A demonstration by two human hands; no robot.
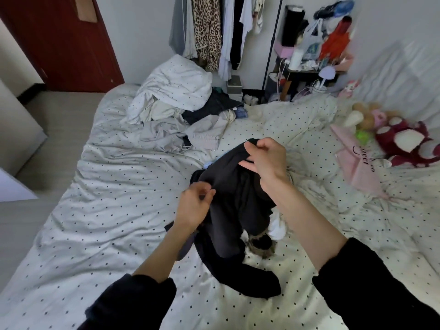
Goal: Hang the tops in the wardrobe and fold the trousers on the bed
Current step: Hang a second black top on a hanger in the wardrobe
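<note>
- bed (100, 210): white cover with small dark dots, fills most of the view; everything below placed relative to it.
- clothes rail (214, 32) beyond the far end of the bed: hung tops, including a leopard-print piece (207, 29), plus grey, white and dark ones.
- red door (59, 39) past the bed's far left corner.
- heap of clothes (171, 101) at the far end of the bed: white dotted bedding on top, pale and dark garments under and beside it.
- dark garment (238, 203) mid-bed, top part lifted off the cover, lower end trailing onto the bed toward the person; cannot tell if top or trousers.
- plush toys (404, 139) and pink bag (357, 163) on the bed's right side, well apart from the garment.
- cluttered side table (307, 67) beyond the bed's far right corner.
- right hand (266, 160): above mid-bed, fingers curled, pinching the garment's upper edge and holding it up.
- left hand (195, 206): lower and nearer, thumb and fingers pinching the garment's left edge.
- white and furry-looking items (273, 232) on the bed, part hidden under the garment.
</note>
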